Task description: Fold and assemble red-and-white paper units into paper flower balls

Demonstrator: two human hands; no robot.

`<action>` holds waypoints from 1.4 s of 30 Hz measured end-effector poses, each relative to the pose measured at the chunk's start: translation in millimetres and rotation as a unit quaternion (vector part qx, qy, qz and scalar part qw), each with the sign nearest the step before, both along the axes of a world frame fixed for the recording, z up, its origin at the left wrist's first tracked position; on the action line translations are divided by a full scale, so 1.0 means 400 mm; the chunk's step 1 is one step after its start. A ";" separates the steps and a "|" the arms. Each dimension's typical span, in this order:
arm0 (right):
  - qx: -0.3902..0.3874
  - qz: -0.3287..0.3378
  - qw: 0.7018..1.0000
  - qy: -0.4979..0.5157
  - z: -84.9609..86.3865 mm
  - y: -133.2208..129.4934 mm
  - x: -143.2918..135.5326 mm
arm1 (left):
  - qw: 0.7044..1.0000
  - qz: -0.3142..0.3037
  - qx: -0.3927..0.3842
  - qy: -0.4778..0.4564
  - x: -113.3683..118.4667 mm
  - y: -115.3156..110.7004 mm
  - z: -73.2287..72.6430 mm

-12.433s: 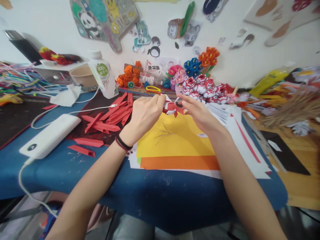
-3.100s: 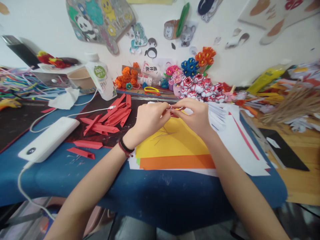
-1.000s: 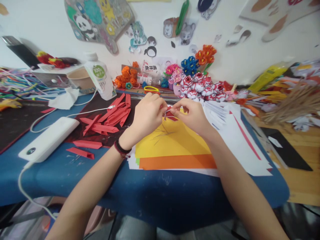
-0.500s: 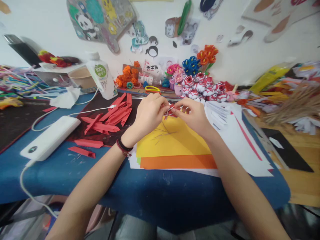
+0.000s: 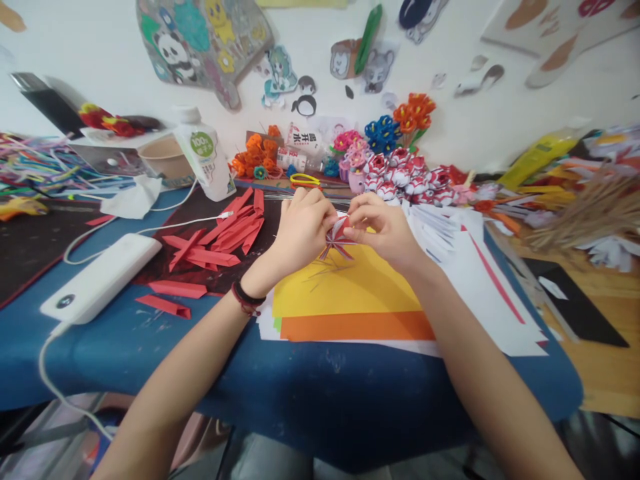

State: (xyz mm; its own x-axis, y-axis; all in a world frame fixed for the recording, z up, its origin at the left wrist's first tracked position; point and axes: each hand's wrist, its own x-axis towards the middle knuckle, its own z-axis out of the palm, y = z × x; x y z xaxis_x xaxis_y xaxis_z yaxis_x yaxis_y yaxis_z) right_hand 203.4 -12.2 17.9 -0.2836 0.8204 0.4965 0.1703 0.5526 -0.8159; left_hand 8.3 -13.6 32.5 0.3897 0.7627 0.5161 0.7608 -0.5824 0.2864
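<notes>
Head: held paper point(image 5: 339, 235) (yellow liquid point(image 5: 539, 159) in bottle point(image 5: 569, 135))

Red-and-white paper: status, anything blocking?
Left hand gripping red-and-white paper. Right hand at its edge. Held over yellow sheet. Hands partly hide it.

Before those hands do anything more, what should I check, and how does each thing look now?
1. Left hand grips the red-and-white paper piece: ok.
2. Right hand has a firm grip: cannot tell; its fingertips are at the piece's edge.
3. Yellow sheet bare: not ok, thin strands lie on it.
4. Power bank apart from both hands: ok.
5. Red folded strips unobstructed by the hands: ok.
</notes>
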 end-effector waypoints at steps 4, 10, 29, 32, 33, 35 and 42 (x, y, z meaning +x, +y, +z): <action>-0.105 0.066 0.991 0.058 0.011 -0.007 0.002 | 0.996 -0.039 -0.072 -0.035 0.002 0.002 0.004; -0.162 0.050 0.983 0.071 0.016 -0.005 0.013 | 0.989 -0.040 -0.107 -0.097 0.012 -0.006 0.001; 0.003 -0.049 0.999 -0.018 0.011 0.003 0.013 | 0.995 -0.010 0.093 0.022 -0.005 -0.026 0.028; 0.031 -0.063 0.997 -0.020 0.008 0.006 0.013 | 0.993 -0.014 0.083 0.086 -0.010 -0.024 0.017; 0.034 -0.068 0.997 -0.024 0.006 0.007 0.014 | 0.991 -0.013 0.088 0.104 -0.010 -0.022 0.012; 0.027 -0.073 0.996 -0.031 0.001 0.008 0.012 | 0.987 -0.001 0.102 0.127 -0.009 -0.018 0.002; -0.015 -0.089 0.996 -0.016 -0.007 0.004 -0.007 | 0.983 0.024 0.116 0.143 0.003 -0.027 0.001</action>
State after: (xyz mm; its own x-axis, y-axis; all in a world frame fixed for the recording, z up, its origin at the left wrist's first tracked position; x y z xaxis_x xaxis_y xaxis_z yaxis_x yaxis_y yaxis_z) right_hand 200.6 -10.7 15.0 -0.1471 0.8734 0.4643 0.2899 0.4868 -0.8240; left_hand 9.4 -24.3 32.9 0.5104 0.6583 0.5533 0.8190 -0.5683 -0.0794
